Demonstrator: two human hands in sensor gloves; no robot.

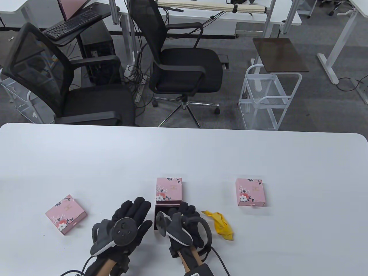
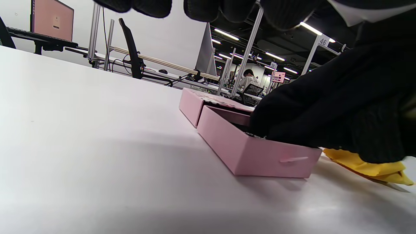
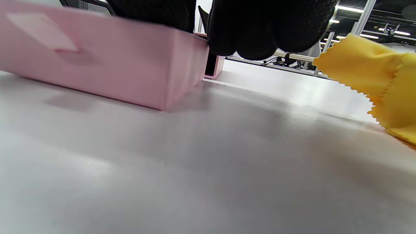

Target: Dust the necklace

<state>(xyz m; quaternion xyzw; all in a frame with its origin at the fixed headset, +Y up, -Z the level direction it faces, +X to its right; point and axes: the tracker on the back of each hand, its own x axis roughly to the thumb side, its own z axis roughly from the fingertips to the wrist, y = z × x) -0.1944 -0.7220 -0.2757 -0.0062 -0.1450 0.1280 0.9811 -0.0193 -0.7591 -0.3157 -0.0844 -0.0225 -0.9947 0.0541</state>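
Note:
A pink flowered sleeve (image 1: 169, 189) lies mid-table with its drawer (image 1: 158, 207) pulled out toward me. My right hand (image 1: 184, 214) reaches into the drawer (image 2: 253, 152). In the left wrist view its fingertips (image 2: 279, 125) bunch in a pinch over a small glittering bit of necklace chain (image 2: 257, 135) at the drawer's rim; the rest of the necklace is hidden. My left hand (image 1: 130, 217) lies flat on the table just left of the drawer, fingers straight, holding nothing. A crumpled yellow cloth (image 1: 220, 225) lies right of my right hand.
Two closed pink boxes lie on the white table (image 1: 184, 161), one at the left (image 1: 66, 214) and one at the right (image 1: 249, 192). Office chairs (image 1: 184, 69) and a white wire cart (image 1: 268, 97) stand beyond the far edge.

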